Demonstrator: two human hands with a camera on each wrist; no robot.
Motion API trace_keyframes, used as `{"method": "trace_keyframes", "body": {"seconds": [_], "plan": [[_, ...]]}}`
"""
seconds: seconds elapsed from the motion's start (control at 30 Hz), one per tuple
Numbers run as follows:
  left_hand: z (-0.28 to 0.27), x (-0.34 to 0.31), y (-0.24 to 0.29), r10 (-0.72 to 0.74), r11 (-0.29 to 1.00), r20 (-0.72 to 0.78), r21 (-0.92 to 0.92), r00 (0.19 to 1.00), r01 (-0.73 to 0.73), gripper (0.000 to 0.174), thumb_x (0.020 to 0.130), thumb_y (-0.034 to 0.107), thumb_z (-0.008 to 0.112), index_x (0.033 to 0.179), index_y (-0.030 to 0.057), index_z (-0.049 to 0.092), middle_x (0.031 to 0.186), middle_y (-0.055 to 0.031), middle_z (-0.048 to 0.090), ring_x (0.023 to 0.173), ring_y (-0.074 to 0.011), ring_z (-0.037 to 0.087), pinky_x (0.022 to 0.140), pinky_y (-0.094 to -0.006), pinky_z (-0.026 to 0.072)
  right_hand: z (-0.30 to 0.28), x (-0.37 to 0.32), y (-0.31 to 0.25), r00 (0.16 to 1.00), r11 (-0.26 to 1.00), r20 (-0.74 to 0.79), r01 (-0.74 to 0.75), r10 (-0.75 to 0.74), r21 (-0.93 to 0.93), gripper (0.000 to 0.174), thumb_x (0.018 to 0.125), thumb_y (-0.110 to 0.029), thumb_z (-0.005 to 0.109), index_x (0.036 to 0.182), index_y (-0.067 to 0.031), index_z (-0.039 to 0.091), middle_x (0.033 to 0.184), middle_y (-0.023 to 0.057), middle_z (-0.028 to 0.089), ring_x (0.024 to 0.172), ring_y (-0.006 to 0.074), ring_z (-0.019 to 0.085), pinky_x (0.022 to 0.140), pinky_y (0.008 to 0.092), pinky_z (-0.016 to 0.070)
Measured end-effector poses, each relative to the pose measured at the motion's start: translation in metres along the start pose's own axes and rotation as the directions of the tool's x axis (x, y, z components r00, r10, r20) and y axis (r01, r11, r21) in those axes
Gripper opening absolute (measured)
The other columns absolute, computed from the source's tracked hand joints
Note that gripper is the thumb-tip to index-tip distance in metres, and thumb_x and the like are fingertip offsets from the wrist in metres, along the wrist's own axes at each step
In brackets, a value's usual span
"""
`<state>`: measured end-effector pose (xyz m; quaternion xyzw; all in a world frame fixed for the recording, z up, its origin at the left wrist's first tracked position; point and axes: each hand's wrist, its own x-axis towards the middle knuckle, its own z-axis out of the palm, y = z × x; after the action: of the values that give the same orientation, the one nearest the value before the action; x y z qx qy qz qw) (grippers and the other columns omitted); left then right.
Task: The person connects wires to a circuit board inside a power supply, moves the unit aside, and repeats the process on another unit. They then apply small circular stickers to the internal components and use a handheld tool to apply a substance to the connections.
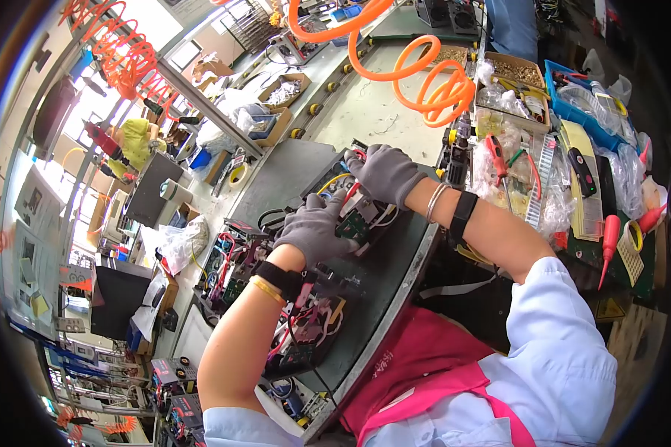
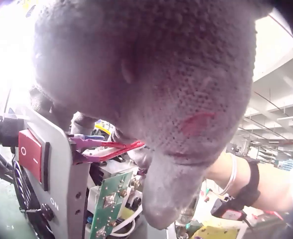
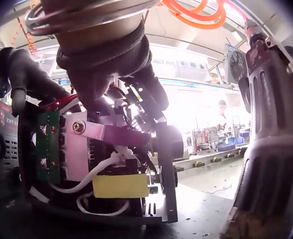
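Note:
An uncovered welding-machine-like unit lies on the dark bench mat, with a green circuit board, white cables and a yellow label inside. Its end panel carries a red rocker switch, to which red wires in purple sleeves run. My gloved left hand reaches over the unit, thumb stretched down near the board, other fingertips partly hidden by the panel and wires. Opposite it, my gloved right hand bends down over the far end, fingers among the wires; their tips are hidden inside the unit.
Another open unit full of wires stands close to my left forearm. A power screwdriver is upright beside the right hand. Orange coiled hose hangs overhead. Parts boxes, a red-handled screwdriver and plastic bags crowd the right side.

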<state>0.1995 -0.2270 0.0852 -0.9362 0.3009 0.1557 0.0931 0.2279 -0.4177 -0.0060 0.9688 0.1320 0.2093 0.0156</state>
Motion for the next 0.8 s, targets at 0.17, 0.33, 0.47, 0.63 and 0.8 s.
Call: {"method": "trace_keyframes", "body": {"seconds": [0.17, 0.33, 0.47, 0.63, 0.8], "plan": [[-0.001, 0.001, -0.002, -0.008, 0.999, -0.015, -0.038, 1.000, 0.007, 0.100, 0.069, 0.054, 0.076, 0.152, 0.0184, 0.032, 0.126, -0.0251, 0.045, 0.115, -0.0425, 0.055, 0.095, -0.0454, 0.0458, -0.012, -0.005, 0.007, 0.999, 0.999, -0.003, 0.045, -0.045, 0.018, 0.045, 0.090, -0.020, 0.054, 0.134, -0.0105, 0.050, 0.088, 0.0217, 0.060, 0.074, 0.0342, 0.064, 0.058, 0.0420, 0.0544], [0.001, 0.006, -0.012, -0.018, 0.957, 0.021, -0.289, 1.000, 0.023, 0.096, 0.070, 0.056, 0.077, 0.148, 0.0172, 0.037, 0.129, -0.0244, 0.043, 0.118, -0.0429, 0.053, 0.100, -0.0448, 0.0436, -0.026, -0.008, -0.001, 0.994, 0.990, 0.066, -0.097, 0.091, 0.100, 0.041, 0.094, -0.021, 0.051, 0.134, -0.0126, 0.051, 0.098, 0.0228, 0.062, 0.087, 0.0350, 0.065, 0.067, 0.0445, 0.0551], [-0.001, 0.010, -0.012, -0.019, 0.928, 0.029, -0.371, 0.999, 0.028, 0.089, 0.071, 0.053, 0.077, 0.145, 0.0150, 0.042, 0.130, -0.0249, 0.042, 0.119, -0.0428, 0.053, 0.102, -0.0435, 0.0434, -0.033, -0.015, 0.007, 0.995, 0.994, 0.084, -0.059, 0.052, 0.088, 0.045, 0.091, -0.022, 0.055, 0.136, -0.0136, 0.050, 0.105, 0.0243, 0.060, 0.090, 0.0343, 0.065, 0.068, 0.0429, 0.0553], [0.005, 0.012, -0.023, 0.028, 0.909, -0.014, -0.416, 1.000, -0.031, 0.086, 0.071, 0.051, 0.077, 0.142, 0.0138, 0.044, 0.127, -0.0245, 0.043, 0.118, -0.0413, 0.052, 0.103, -0.0420, 0.0425, -0.016, -0.030, 0.007, 0.904, 0.997, -0.427, 0.033, 0.001, 0.070, 0.061, 0.079, -0.016, 0.065, 0.138, -0.0172, 0.050, 0.112, 0.0142, 0.060, 0.097, 0.0307, 0.062, 0.078, 0.0416, 0.0543], [0.004, 0.010, -0.023, 0.045, 0.910, -0.029, -0.411, 0.999, -0.053, 0.088, 0.069, 0.051, 0.079, 0.142, 0.0142, 0.045, 0.126, -0.0238, 0.044, 0.117, -0.0398, 0.052, 0.102, -0.0411, 0.0433, -0.037, -0.047, -0.002, 0.967, 0.803, -0.064, -0.166, 0.245, 0.572, 0.057, 0.084, -0.004, 0.056, 0.139, -0.0162, 0.048, 0.118, 0.0183, 0.062, 0.100, 0.0348, 0.064, 0.082, 0.0411, 0.0548]]}}
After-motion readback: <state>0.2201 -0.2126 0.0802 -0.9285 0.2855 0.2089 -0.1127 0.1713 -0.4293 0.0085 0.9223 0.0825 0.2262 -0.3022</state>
